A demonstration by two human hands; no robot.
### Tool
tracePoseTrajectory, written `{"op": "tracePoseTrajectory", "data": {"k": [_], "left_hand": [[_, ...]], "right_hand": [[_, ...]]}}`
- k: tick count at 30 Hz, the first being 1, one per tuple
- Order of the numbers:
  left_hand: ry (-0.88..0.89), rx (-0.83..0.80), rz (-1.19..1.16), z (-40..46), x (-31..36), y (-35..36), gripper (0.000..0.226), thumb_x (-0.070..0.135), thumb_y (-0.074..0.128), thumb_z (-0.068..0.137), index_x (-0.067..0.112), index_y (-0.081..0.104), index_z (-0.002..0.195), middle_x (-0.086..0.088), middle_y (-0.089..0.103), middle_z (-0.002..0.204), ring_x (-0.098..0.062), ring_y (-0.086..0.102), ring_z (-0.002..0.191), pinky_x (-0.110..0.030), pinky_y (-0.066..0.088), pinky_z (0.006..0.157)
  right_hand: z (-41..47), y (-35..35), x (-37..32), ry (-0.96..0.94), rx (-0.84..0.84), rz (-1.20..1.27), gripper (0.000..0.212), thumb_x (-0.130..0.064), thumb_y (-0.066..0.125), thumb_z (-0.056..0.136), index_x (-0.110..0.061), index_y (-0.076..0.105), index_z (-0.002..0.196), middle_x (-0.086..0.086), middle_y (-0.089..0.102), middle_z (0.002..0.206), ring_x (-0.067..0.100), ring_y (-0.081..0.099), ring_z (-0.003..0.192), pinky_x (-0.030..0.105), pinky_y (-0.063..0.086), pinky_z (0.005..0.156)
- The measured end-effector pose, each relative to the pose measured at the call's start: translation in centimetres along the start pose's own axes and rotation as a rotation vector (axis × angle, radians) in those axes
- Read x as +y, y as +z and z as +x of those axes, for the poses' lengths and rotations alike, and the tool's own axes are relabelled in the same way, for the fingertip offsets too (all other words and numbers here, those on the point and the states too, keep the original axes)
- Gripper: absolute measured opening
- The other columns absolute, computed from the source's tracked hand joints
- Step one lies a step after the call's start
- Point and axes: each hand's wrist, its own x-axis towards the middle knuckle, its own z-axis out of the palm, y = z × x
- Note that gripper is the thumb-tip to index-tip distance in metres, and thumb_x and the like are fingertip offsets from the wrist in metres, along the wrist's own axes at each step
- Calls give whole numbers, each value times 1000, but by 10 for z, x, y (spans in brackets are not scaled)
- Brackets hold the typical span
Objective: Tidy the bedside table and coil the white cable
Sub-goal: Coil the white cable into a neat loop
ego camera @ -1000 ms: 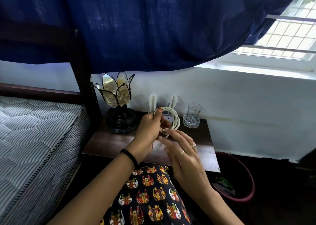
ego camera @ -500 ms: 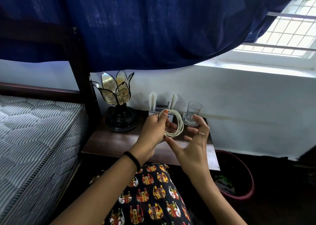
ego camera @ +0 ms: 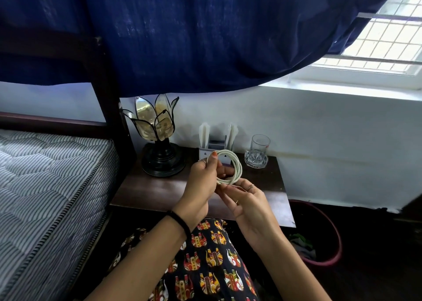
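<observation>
The white cable [ego camera: 236, 167] is wound into a small ring of several loops, held above the dark wooden bedside table [ego camera: 146, 192]. My left hand [ego camera: 201, 182] grips the ring's left side, thumb on top and fingers through the loop. My right hand [ego camera: 245, 201] is just below the ring, its fingers curled and pinching the cable at the ring's bottom edge.
On the table stand a lotus-shaped lamp [ego camera: 157, 138] at the back left, a grey holder with white items [ego camera: 214, 146] and an empty glass [ego camera: 258, 150]. A striped mattress [ego camera: 45, 186] lies left. A reddish bin [ego camera: 319, 239] sits on the floor right. A blue curtain [ego camera: 182, 33] hangs overhead.
My right hand, spread open beside the ring half a second ago, has dropped below it and closed its fingers on the cable's lower edge. The left hand keeps its hold.
</observation>
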Motion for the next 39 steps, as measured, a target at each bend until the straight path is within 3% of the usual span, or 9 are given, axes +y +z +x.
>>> {"op": "tracePoseTrajectory", "data": {"k": [5,7,12,15,20,25,30,33,39], "left_hand": [[24,-27,144,2,-6,-3,38,30,36,100,3,56,85,-10,71,85,-2,60,51,-8,40,42],[46,-19,199,2,-9,-2,40,32,37,100,2,61,88,-4,66,78,-2,59,53,-9,41,47],[66,30,234,3,-16,-3,37,37,42,97,16,56,72,-6,62,75,-24,62,79,-39,50,81],[72,37,205,3,-16,-3,35,35,44,97,15,57,72,-9,63,76,-29,64,83,-48,51,89],[119,59,210,6,-19,-2,33,31,43,98,15,58,73,-6,62,72,-22,61,76,-42,51,81],[180,129,213,8,-18,2,34,26,44,98,13,56,69,1,59,59,-2,58,51,-12,44,51],[29,66,-7,9,-14,3,30,21,43,99,10,55,73,-5,58,65,-17,61,61,-28,51,67],[-157,-34,-135,11,-10,-4,30,20,44,98,12,54,71,2,60,51,-6,60,48,-24,48,58],[-253,-84,-113,14,-12,-10,29,19,42,99,11,58,75,-1,62,64,-13,58,66,-25,47,64]], "right_hand": [[-2,1,0,9,67,90,13,-3,70,76,0,64,87,18,71,92,24,71,91,25,58,73],[-2,1,2,-28,103,103,7,2,67,78,-2,64,84,14,71,86,20,72,86,25,59,74],[-2,4,4,-84,119,129,11,8,63,81,-3,64,82,12,72,80,19,72,81,25,59,73],[-2,3,5,-96,106,126,12,8,63,81,-4,65,84,11,72,81,20,72,83,26,59,76],[0,1,5,-105,70,152,15,5,67,74,-3,65,86,12,72,83,21,72,85,26,59,76],[2,2,8,-144,43,198,18,5,67,69,-3,65,85,15,72,86,22,72,88,27,58,77],[2,-1,10,-168,31,208,19,4,69,69,-5,65,86,12,73,86,21,72,88,26,58,77],[4,-6,7,-133,-9,162,17,2,70,69,-5,66,84,14,74,87,21,73,85,25,58,73],[11,-18,-5,-225,21,-341,13,-3,68,80,-12,68,89,2,75,82,12,69,81,24,54,74]]}}
